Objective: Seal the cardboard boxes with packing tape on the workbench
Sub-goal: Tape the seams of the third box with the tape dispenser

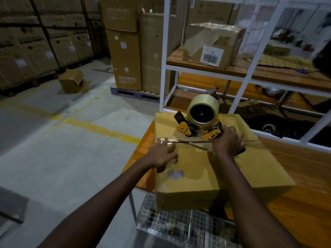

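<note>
Plainly, the box [206, 169] sat on the left end of the orange wooden counter [295, 167], its top flaps closed and meeting in a seam that ran across the top. A dispenser [197, 129] with yellow side plates stood on that seam, towards the far half of the box, carrying a pale roll [204, 106] whose dark core faced the camera.

The right hand [228, 142] was curled round the dispenser's handle at its right end, with the knuckles up and the fingers wrapped under, out of sight. The left hand [163, 154] lay flat on the box top near the left edge, fingers straight and spread, pressing down and holding nothing. Its fingertips touched the near end of a clear strip of tape [188, 140], which lay along the seam from the left edge of the box to the dispenser. To the right of the right hand the seam was bare. A small purplish label [176, 174] showed on the box top just below the left hand.

A wire mesh basket [179, 221] hung below the near edge of the counter. Behind the counter stood a white shelf frame [163, 68], and on its upper wooden shelf rested a taped carton [211, 42] with a barcode sticker [212, 56]. Further left, tall cartons [125, 51] were stacked on a pallet [134, 93]. A small open carton [73, 81] lay on the concrete floor, well apart from a yellow line [100, 127] painted there.
</note>
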Demonstrator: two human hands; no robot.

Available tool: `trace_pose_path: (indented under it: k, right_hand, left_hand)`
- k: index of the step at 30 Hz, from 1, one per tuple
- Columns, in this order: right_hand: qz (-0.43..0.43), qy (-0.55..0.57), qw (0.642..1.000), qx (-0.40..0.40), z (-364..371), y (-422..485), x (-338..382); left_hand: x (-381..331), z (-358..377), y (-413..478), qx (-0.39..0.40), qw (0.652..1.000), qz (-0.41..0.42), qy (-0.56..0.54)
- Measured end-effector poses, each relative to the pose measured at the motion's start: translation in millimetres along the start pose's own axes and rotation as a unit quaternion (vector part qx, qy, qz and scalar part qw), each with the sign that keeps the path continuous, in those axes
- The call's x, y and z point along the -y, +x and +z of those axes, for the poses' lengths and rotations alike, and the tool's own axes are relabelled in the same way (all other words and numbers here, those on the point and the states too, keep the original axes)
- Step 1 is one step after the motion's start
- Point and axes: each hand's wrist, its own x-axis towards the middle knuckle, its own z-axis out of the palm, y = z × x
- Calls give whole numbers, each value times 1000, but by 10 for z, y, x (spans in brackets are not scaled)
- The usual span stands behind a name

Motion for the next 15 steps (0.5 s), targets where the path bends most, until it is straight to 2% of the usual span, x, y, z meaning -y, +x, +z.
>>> trace_pose_path:
  k: [2, 3, 4, 6, 8, 11, 15]
  right_hand:
    - [-2, -7, 1000, -3, -9, -1, -74]
    - [-4, -10, 1000, -6, -16, -2, -118]
    - [-3, -9, 1000, -9, -25, -4, -156]
    - [6, -8, 1000, -13, -44, -19, -210]
    - [17, -16, 1000, -12, -66, -33, -237]
    - [32, -22, 999, -13, -111, -24, -285]
    - [27, -14, 999, -27, -213, -3, -426]
  left_hand:
    - [-31, -99, -105, 11, 997, 57, -53]
    - [20, -149, -144, 16, 996, 80, -32]
    - [104, -218, -172, 11, 994, 100, 46]
    - [314, -269, -89, -14, 963, 129, 236]
    - [453, -243, 103, -33, 938, 151, 311]
    - [419, -172, 277, -24, 929, 181, 323]
    - [225, 120, 201, -54, 961, 165, 217]
